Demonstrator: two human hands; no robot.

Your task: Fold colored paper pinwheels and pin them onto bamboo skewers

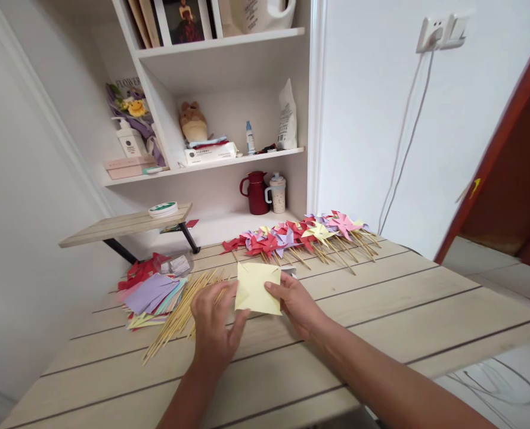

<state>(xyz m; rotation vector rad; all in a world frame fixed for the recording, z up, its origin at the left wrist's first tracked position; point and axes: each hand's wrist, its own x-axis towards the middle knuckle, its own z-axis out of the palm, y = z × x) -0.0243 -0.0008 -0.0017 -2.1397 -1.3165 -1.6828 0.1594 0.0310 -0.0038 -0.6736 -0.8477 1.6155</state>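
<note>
With left grip (213,325) and right grip (296,304), pinching yellow paper square (256,289) over surface (381,310), beside wooden skewers (175,319), near paper pinwheels (300,235).

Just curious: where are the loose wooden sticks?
Head view: the sticks lie left on the table, between the coloured paper stack and the left hand.

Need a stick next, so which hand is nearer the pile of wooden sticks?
Left. The left hand lies right beside the wooden sticks, at the left edge of the yellow paper; the right hand holds the paper's other side, apart from them.
</note>
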